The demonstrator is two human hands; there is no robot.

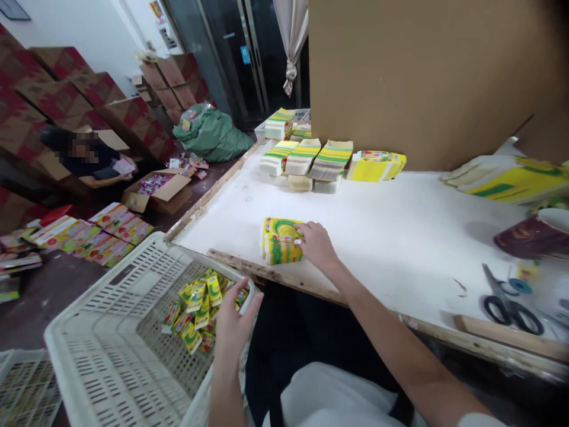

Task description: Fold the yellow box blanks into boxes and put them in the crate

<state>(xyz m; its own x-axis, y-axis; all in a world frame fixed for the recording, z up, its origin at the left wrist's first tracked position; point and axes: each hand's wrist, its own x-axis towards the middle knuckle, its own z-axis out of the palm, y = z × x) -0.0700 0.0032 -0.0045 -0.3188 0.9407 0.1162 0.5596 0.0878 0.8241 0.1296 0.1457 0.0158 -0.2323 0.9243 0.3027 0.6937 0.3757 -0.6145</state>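
A small stack of yellow and green printed cards [283, 240] lies on the white table near its front edge. My right hand [317, 244] is at the stack's right side, with fingers curled and pinching the edge of the top card. How many cards lie between the fingers is hidden. My left hand [236, 320] is over the right rim of a white plastic crate [102, 344], thumb and fingers apart and nothing visible in them. Inside the crate, small yellow-green packets [195, 308] lie in a loose heap, partly hidden by that hand.
Stacks of yellow printed cards [333, 157] stand along the table's back. Scissors [507, 305], a dark cup [528, 234] and a wooden strip [511, 338] are at the right. A person [95, 157] sits at the left beside an open carton [162, 193].
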